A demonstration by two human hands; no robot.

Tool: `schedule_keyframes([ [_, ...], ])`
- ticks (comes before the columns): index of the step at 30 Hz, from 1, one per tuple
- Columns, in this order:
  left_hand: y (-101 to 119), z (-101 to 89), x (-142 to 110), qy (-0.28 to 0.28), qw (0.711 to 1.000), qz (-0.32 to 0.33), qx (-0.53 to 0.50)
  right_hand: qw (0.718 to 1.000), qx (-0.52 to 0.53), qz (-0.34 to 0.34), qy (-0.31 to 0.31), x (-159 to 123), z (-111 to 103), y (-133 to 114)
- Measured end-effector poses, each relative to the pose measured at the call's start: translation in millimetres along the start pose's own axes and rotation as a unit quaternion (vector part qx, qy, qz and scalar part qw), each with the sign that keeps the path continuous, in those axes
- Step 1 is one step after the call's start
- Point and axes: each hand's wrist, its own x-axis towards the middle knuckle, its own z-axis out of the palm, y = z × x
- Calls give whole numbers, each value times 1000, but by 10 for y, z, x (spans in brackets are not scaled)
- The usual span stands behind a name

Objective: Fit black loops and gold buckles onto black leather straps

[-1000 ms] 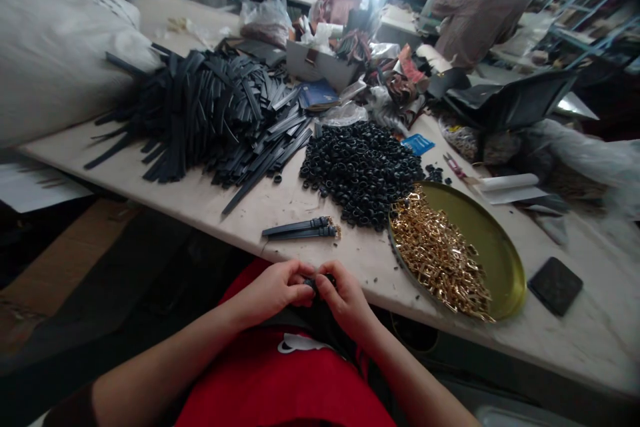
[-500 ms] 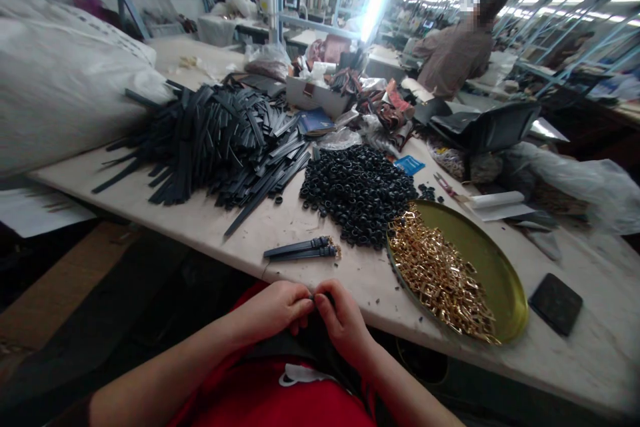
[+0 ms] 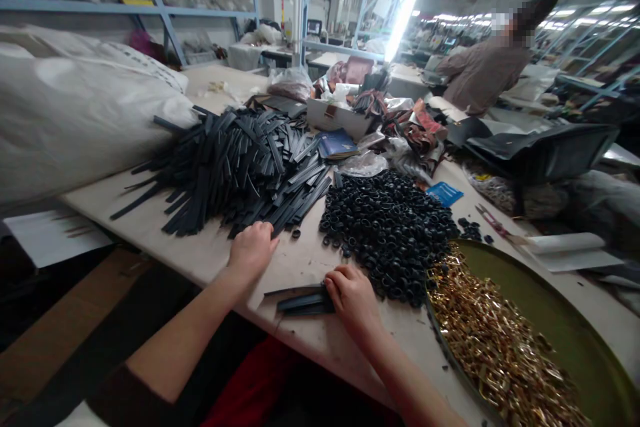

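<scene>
My left hand (image 3: 253,247) reaches forward to the near edge of a big heap of black straps (image 3: 235,167). Its fingers are curled round the end of one strap. My right hand (image 3: 353,293) lies on the table edge with its fingers closed on a small stack of finished black straps (image 3: 300,301). Just beyond the right hand is a mound of black rings (image 3: 390,233). To its right, gold buckles (image 3: 500,353) fill a round green-gold tray (image 3: 575,327).
A large white sack (image 3: 75,113) lies at the left. A cardboard box (image 3: 340,119), leather scraps, a blue card (image 3: 445,193), scissors (image 3: 493,220) and a paper roll (image 3: 565,243) crowd the back. A person (image 3: 480,73) works at the far right.
Both hands left my lap and moved onto the table. The right set a strap down on the small stack, the left reached to the strap heap. The camera leaned forward.
</scene>
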Motion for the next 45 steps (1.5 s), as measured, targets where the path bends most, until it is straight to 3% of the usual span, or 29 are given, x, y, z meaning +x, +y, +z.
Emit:
schedule_keyframes([
  [3, -94, 70, 23, -1, 999, -13, 42, 1000, 3, 6, -5, -2, -15, 5],
  [12, -35, 135, -99, 17, 996, -17, 88, 999, 36, -20, 13, -65, -46, 23],
  [16, -59, 46, -153, 38, 995, 0, 92, 994, 77, -29, 72, -236, -160, -52],
  [19, 34, -143, -288, 60, 994, 37, 88, 983, 160, -3, 86, -378, -275, -112],
  [21, 169, -290, -468, 71, 991, 83, 79, 954, 282, 67, 81, -467, -355, -147],
  [22, 247, -354, -584, 73, 987, 123, 70, 923, 363, 110, 65, -513, -397, -169],
  [24, 397, -439, -841, 74, 965, 249, 35, 837, 519, 176, -4, -617, -482, -227],
  [26, 509, -452, -1085, 77, 930, 360, -13, 764, 606, 199, -100, -739, -557, -308],
  [28, 578, -405, -1265, 68, 908, 407, -67, 730, 631, 196, -175, -860, -600, -396],
  [30, 624, -332, -1354, 46, 910, 387, -144, 718, 637, 191, -204, -953, -596, -469],
  [32, 667, -267, -1360, 24, 919, 290, -265, 724, 632, 197, -194, -1002, -550, -522],
  [34, 715, -226, -1308, -44, 897, 148, -415, 743, 608, 214, -182, -1015, -485, -566],
  [37, 765, -188, -1187, -201, 781, -19, -591, 759, 577, 208, -217, -987, -410, -600],
  [39, 767, -163, -1112, -246, 718, -79, -646, 768, 560, 173, -259, -912, -409, -547],
  [41, 744, -139, -1052, -252, 688, -116, -670, 817, 508, 134, -239, -747, -444, -392],
  [44, 692, -115, -979, -266, 661, -155, -684, 952, 283, 87, -76, -322, -493, -17],
  [45, 674, -110, -956, -271, 654, -166, -686, 980, 180, 73, -30, -157, -490, 111],
])
